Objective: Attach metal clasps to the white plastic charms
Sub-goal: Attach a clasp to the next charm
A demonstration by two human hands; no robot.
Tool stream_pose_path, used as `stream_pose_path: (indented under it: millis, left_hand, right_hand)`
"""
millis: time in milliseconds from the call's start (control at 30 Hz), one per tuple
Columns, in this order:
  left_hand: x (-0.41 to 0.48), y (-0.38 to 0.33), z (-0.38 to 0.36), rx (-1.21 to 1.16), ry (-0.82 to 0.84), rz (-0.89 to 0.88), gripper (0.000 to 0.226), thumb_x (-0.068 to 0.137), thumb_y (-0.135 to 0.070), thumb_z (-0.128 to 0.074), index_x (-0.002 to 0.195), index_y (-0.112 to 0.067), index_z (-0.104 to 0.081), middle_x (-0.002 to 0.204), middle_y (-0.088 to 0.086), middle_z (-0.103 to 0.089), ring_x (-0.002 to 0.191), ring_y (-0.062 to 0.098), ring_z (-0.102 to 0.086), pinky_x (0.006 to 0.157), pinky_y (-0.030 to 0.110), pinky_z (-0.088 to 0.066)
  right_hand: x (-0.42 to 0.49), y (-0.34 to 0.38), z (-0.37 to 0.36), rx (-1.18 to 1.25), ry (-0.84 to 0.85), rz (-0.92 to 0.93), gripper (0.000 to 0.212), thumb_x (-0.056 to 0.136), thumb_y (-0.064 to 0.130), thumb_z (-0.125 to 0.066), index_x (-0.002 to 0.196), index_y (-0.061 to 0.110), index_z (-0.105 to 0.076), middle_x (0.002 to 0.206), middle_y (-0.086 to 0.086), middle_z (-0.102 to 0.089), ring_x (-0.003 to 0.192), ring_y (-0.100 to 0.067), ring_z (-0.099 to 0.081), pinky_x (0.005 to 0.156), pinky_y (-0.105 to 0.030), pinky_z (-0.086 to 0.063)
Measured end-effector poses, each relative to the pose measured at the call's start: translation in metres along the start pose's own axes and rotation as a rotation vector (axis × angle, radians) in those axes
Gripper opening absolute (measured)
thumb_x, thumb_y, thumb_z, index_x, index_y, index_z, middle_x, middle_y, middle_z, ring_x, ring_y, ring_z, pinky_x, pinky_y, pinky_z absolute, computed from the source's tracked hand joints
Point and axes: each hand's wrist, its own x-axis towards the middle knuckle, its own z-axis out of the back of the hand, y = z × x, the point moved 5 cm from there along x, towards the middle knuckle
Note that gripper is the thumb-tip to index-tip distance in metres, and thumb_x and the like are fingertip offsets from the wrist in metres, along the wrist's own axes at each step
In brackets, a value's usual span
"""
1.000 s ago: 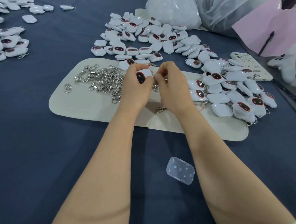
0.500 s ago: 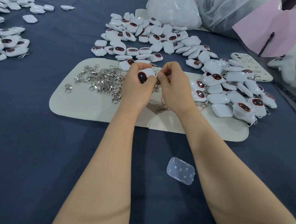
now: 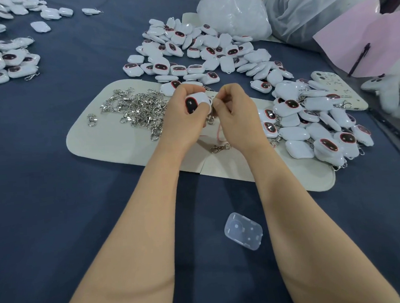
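White charm at frame centre, gripped by left hand | right hand pinches at its right edge, probably a metal clasp, mostly hidden | loose clasps heaped left of hands

No text, label, brand, number or sign can be read anywhere.

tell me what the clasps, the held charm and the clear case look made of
Clasps: shiny silver metal, judging by glints. Charm: glossy white plastic with a dark face panel. Case: translucent plastic, likely; blue cloth shows through.
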Motion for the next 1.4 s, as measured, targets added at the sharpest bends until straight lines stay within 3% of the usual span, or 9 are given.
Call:
stream_pose_path:
  millis: [433, 600, 800, 900, 1000, 1133, 1300, 1400]
  left_hand:
    - [0.002, 0.006, 0.000, 0.040, -0.005, 0.036, 0.024, 0.086, -0.006, -0.051, 0.100, -0.025, -0.053, 0.077, -0.007, -0.056, 0.044, -0.001, -0.050, 0.060, 0.019, -0.049]
    - [0.004, 0.007, 0.002, 0.013, -0.012, 0.074, 0.022, 0.087, -0.007, -0.050, 0.103, -0.022, -0.054, 0.072, -0.005, -0.055, 0.042, 0.000, -0.049, 0.065, 0.027, -0.050]
    - [0.004, 0.008, 0.002, 0.039, -0.034, 0.066, 0.021, 0.086, -0.008, -0.050, 0.100, -0.023, -0.054, 0.072, -0.004, -0.054, 0.051, 0.007, -0.050, 0.068, 0.031, -0.050]
    - [0.005, 0.010, 0.002, -0.194, -0.078, 0.178, 0.017, 0.087, -0.003, -0.049, 0.094, -0.017, -0.054, 0.064, -0.001, -0.051, 0.041, 0.006, -0.043, 0.052, 0.023, -0.043]
    - [0.005, 0.012, -0.003, -0.495, -0.027, 0.316, 0.017, 0.089, 0.001, -0.043, 0.084, -0.012, -0.052, 0.058, 0.002, -0.044, 0.042, 0.007, -0.038, 0.047, 0.018, -0.037]
    - [0.002, 0.014, -0.009, -0.827, 0.083, 0.464, 0.016, 0.091, -0.001, -0.038, 0.090, -0.011, -0.050, 0.056, -0.003, -0.048, 0.039, 0.003, -0.039, 0.042, 0.014, -0.036]
    - [0.001, 0.015, -0.012, -0.981, 0.127, 0.543, 0.015, 0.093, -0.002, -0.039, 0.096, -0.008, -0.052, 0.062, 0.001, -0.054, 0.040, 0.003, -0.044, 0.041, 0.013, -0.040]
    - [0.002, 0.016, -0.011, -0.991, 0.092, 0.558, 0.010, 0.093, -0.003, -0.043, 0.089, -0.008, -0.051, 0.061, 0.001, -0.049, 0.040, 0.003, -0.046, 0.042, 0.013, -0.041]
  right_hand:
    - [-0.003, 0.002, -0.005, -0.071, 0.081, 0.016, 0.004, 0.095, 0.006, -0.043, 0.093, 0.009, -0.043, 0.085, -0.010, -0.058, 0.075, -0.025, -0.053, 0.068, -0.048, -0.052]
    - [-0.003, 0.007, -0.007, -0.161, 0.091, 0.102, 0.007, 0.092, -0.001, -0.043, 0.094, 0.004, -0.047, 0.090, -0.012, -0.058, 0.080, -0.026, -0.052, 0.074, -0.042, -0.045]
    - [-0.002, 0.008, -0.011, -0.194, 0.096, 0.129, 0.008, 0.090, -0.002, -0.047, 0.097, 0.001, -0.050, 0.091, -0.012, -0.057, 0.080, -0.025, -0.050, 0.070, -0.032, -0.040]
    - [-0.005, 0.008, -0.012, -0.038, 0.014, 0.060, 0.015, 0.090, 0.000, -0.049, 0.103, 0.008, -0.051, 0.094, 0.000, -0.057, 0.081, -0.017, -0.054, 0.074, -0.026, -0.045]
    - [-0.005, 0.005, -0.016, 0.161, -0.003, -0.052, 0.020, 0.089, 0.001, -0.052, 0.098, 0.019, -0.050, 0.092, 0.011, -0.057, 0.075, -0.007, -0.057, 0.070, -0.015, -0.046]
    - [-0.005, 0.005, -0.013, 0.200, -0.115, -0.027, 0.017, 0.090, 0.005, -0.057, 0.088, 0.021, -0.052, 0.082, 0.015, -0.058, 0.077, -0.006, -0.058, 0.078, -0.021, -0.049]
    - [-0.005, 0.008, -0.009, 0.263, -0.201, -0.005, 0.020, 0.089, 0.005, -0.059, 0.086, 0.024, -0.054, 0.080, 0.016, -0.059, 0.077, 0.000, -0.057, 0.078, -0.018, -0.049]
    - [-0.004, 0.009, -0.005, 0.262, -0.193, 0.010, 0.019, 0.089, 0.004, -0.060, 0.088, 0.022, -0.056, 0.080, 0.016, -0.060, 0.075, 0.004, -0.057, 0.077, -0.014, -0.047]
